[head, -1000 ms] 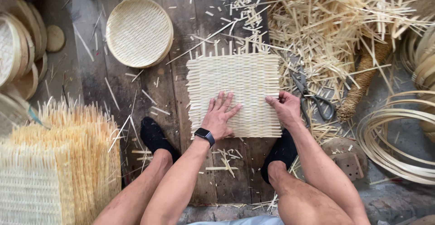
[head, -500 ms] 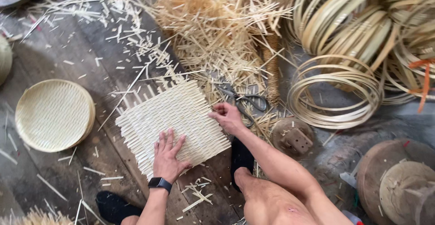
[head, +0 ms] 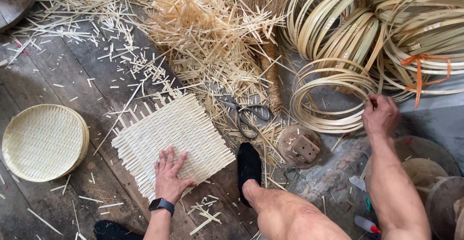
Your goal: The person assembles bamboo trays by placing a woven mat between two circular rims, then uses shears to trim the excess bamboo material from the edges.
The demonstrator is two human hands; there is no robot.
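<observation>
- A person sits on a plank floor [head: 58, 80] strewn with bamboo offcuts, a square woven bamboo mat [head: 169, 141] lying flat between the feet
- The left hand [head: 169, 174] lies open, fingers spread, palm pressed on the mat's near edge and pinning it to the boards
- The right hand [head: 381, 114] is out to the side, its fingers closed on the rim of a bamboo hoop [head: 328, 97] that tops a loose stack just beside a bigger heap of coiled rings [head: 386, 22]
- The step in hand looks like picking a hoop to frame the mat: weaving appears complete, loose strip ends bristling from its far edges
- Judging by the grip, the next move calls for lifting one ring clear of its neighbours without dragging the rest, then carrying it across to the mat
- Scissors [head: 246, 114] lie on the floor between mat and hoops, near a small round wooden block [head: 300, 145]
- A finished round woven tray [head: 43, 141] rests well apart at the left, and a heap of bamboo slivers [head: 203, 32] fills the floor beyond
</observation>
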